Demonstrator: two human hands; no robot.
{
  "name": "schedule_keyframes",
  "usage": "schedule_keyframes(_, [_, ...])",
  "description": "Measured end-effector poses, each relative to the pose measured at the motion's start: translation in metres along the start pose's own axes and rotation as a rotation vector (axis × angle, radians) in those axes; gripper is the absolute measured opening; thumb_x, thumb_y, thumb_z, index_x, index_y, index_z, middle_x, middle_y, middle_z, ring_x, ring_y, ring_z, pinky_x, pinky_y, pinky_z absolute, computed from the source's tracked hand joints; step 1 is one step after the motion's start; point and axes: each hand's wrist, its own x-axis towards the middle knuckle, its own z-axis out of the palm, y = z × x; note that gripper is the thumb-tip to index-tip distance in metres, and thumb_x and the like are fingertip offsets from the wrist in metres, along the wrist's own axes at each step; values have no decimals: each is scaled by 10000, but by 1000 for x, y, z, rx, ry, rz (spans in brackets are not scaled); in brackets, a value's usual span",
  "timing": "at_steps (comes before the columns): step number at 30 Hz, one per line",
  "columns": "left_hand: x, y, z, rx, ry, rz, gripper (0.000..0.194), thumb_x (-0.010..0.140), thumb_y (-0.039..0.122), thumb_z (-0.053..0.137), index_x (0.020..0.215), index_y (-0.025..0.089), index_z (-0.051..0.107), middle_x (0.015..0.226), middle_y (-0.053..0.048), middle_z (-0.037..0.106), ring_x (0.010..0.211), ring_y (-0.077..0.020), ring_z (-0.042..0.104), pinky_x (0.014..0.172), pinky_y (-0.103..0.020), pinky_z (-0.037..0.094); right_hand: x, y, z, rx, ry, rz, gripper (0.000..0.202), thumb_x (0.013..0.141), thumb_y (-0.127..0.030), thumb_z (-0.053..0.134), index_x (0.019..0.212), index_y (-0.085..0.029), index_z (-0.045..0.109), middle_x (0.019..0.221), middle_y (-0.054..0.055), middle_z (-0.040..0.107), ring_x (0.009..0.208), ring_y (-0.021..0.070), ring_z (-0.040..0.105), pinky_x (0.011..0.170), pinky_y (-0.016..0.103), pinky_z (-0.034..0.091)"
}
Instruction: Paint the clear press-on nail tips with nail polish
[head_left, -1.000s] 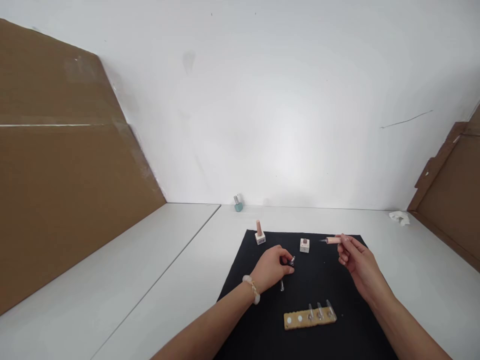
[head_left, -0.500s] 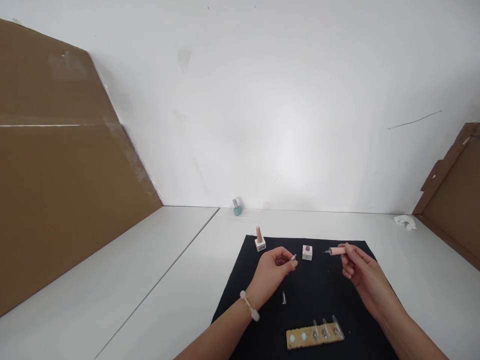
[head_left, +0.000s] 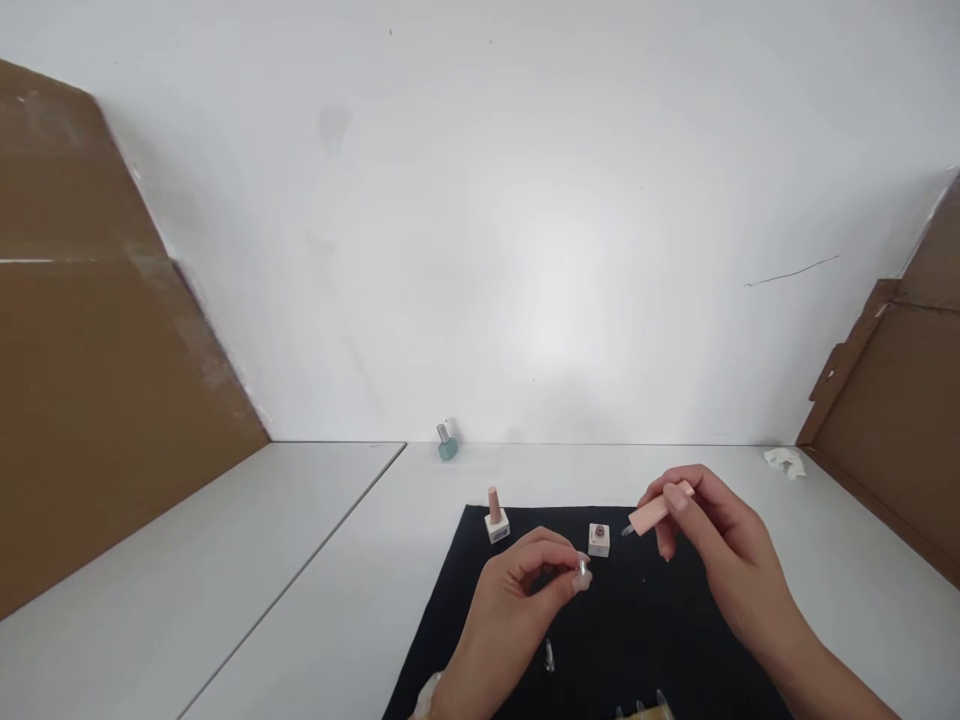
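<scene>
While the left hand (head_left: 517,590) pinches a clear nail tip (head_left: 582,568), the right hand (head_left: 712,540) holds a pink brush cap (head_left: 651,514).

My one view sits on the head, looking forward and down across the white table (head_left: 262,600) toward its far edge and the wall (head_left: 525,250), hands close below.

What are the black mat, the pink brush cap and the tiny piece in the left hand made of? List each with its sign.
Black mat: seemingly soft cloth or felt; matte, no glare.
Pink brush cap, held by the right hand: probably plastic; smooth, even colour.
Tiny piece, pinched by the left hand: likely clear plastic, as it looks translucent and glinting; too small to be sure.
</scene>
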Motion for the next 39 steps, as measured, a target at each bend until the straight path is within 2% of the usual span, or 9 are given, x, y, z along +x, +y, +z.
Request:
schedule_keyframes(3, [-5, -4, -1, 47, -10, -17, 60, 700, 262, 769, 648, 230, 767, 769, -19, 687, 721, -201, 647, 686, -312, 514, -22, 20, 4, -131, 90, -102, 223, 1036, -452, 577, 993, -269, 697, 791, 9, 723, 524, 128, 585, 547, 252, 518])
schedule_keyframes(6, [-8, -12, -1, 79, -39, -60, 74, 725, 262, 740, 657, 233, 747, 797, -23, 720, 740, -212, 667, 704, -321, 524, -46, 41, 6, -171, 151, -136, 207, 1055, -441, 543, 1029, -295, 688, 796, 3, 710, 497, 125, 564, 519, 260, 494])
schedule_keyframes(10, [-12, -21, 3, 140, -105, -102, 81, 759, 245, 713, 686, 249, 749, 746, -12, 753, 726, -218, 690, 692, -317, 535, -59, 49, 9, -138, 246, -107, 283, 1069, -486, 508, 970, -289, 685, 773, 4, 670, 499, 122, 529, 520, 269, 476])
schedule_keyframes(14, [-16, -26, 8, 191, -120, 33, 115, 796, 217, 722, 711, 262, 785, 758, -15, 766, 699, -205, 706, 655, -288, 555, -60, 50, 10, -106, 173, -173, 254, 1087, -449, 486, 1025, -276, 662, 784, 21, 657, 513, 131, 538, 481, 263, 472])
schedule_keyframes(19, [-19, -25, 10, 210, -199, 60, 165, 854, 161, 705, 781, 251, 823, 810, -28, 791, 710, -184, 728, 662, -244, 582, -55, 51, 4, -213, -82, -334, 220, 1108, -375, 444, 1075, -255, 625, 820, 27, 677, 518, 122, 574, 441, 224, 495])
schedule_keyframes(21, [-20, -22, 10, 197, -211, 61, 175, 853, 144, 705, 778, 246, 826, 802, -24, 793, 699, -171, 730, 650, -219, 568, -52, 51, 2, -288, -118, -336, 202, 1107, -359, 448, 1068, -250, 614, 815, 11, 674, 508, 105, 576, 442, 203, 494])
schedule_keyframes(27, [-22, -22, 11, 177, -255, 48, 194, 843, 108, 710, 784, 244, 836, 787, -16, 791, 691, -153, 737, 645, -180, 550, -52, 52, 1, -360, 14, -295, 175, 1103, -346, 461, 1063, -265, 611, 829, -14, 679, 506, 84, 564, 498, 190, 499])
schedule_keyframes(33, [-22, -25, 10, 183, -272, 94, 216, 865, 116, 682, 790, 252, 833, 797, -18, 790, 696, -149, 737, 640, -171, 540, -48, 46, 4, -339, -79, -345, 202, 1088, -386, 499, 982, -262, 619, 737, -31, 685, 624, 112, 673, 558, 180, 525])
schedule_keyframes(39, [-23, -28, 10, 187, -281, 69, 203, 866, 118, 688, 804, 241, 836, 802, -21, 785, 696, -146, 727, 648, -172, 541, -50, 51, 2, -366, 101, -223, 147, 1057, -315, 550, 958, -279, 653, 721, -49, 668, 467, 93, 545, 479, 187, 487])
